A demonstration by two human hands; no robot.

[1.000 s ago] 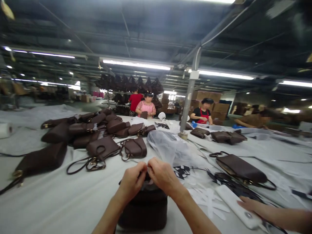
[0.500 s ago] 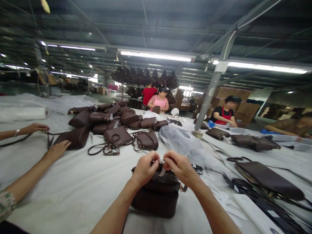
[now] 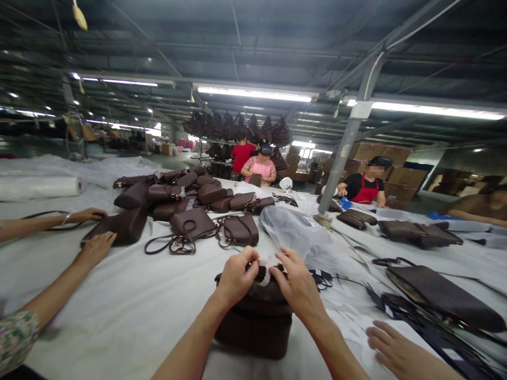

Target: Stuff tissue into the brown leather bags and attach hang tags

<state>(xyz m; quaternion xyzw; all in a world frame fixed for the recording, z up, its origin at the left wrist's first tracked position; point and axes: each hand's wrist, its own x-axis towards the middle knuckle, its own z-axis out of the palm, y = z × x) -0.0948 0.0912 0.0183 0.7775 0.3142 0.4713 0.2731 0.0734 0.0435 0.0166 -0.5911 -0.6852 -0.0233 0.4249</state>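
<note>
A dark brown handbag (image 3: 253,332) stands upright on the white-covered table in front of me. Above its top, my left hand (image 3: 238,274) is closed, thumb against fingertips, at a small thin white strip (image 3: 266,277). My right hand (image 3: 296,277) is over the bag's right top edge, its thumb and fingers apart and nothing visibly gripped. Part of the bag's top is hidden behind my fingers.
Brown handbags (image 3: 194,224) lie piled ahead left; clear plastic sheeting (image 3: 293,232) is beyond my bag. A co-worker's hands (image 3: 93,250) touch a bag at left. Another person's hand (image 3: 396,345) is at lower right, near black straps (image 3: 431,327) and a flat bag (image 3: 443,295).
My right hand has come away from the white strip, its fingers now spread. Another person's hand has come in at lower right. The co-worker's farther hand at left has moved right.
</note>
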